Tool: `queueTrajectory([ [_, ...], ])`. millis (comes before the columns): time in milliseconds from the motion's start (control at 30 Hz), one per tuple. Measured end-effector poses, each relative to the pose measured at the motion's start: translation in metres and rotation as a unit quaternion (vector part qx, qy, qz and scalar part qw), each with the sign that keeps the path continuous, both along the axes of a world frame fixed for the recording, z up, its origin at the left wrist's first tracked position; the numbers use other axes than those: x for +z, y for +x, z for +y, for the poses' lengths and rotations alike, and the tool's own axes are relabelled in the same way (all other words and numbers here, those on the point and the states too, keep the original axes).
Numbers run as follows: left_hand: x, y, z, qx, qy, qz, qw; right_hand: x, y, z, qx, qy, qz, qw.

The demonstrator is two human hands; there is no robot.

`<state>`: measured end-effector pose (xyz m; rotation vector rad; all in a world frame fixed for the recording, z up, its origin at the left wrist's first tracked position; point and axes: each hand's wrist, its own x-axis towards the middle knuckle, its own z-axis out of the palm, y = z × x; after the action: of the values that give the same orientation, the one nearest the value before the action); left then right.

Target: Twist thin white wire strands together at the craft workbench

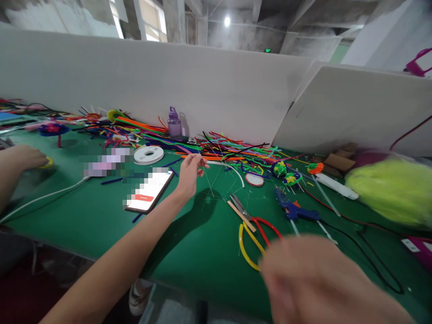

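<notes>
One left hand (pixel 191 174), curled, raised over table (pixel 202 256); right hand (pixel 310 276) near scissors (pixel 248 215).

The left hand (pixel 191 174) is showing bare; its long, thin forearm (pixel 135 253) is showing bare too; the right hand (pixel 315 276) is looking bare, but blurry.

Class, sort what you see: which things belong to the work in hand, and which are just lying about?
Likely in the work:
fine threads, at the left hand
scissors, perhaps, near the blurred right hand

Apparently lying about:
phone
purple bottle
coloured stems
</notes>
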<state>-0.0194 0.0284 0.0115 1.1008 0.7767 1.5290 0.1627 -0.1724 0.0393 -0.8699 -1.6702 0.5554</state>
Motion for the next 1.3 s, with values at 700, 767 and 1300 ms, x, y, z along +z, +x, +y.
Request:
queueTrajectory([
  [700, -0.016, 0.011, -0.008, -0.138, -0.168, -0.071, 0.974, -0.044, -0.001, 0.100, -0.030, 0.025, -0.151, 0.988],
  [767, -0.018, 0.007, -0.001, -0.088, -0.178, -0.096, 0.975, -0.044, 0.002, 0.103, -0.028, -0.061, -0.006, 0.998],
  [1300, -0.021, 0.015, -0.010, -0.079, 0.010, 0.070, 0.994, -0.060, 0.030, 0.125, -0.144, -0.251, 0.367, 0.884],
])
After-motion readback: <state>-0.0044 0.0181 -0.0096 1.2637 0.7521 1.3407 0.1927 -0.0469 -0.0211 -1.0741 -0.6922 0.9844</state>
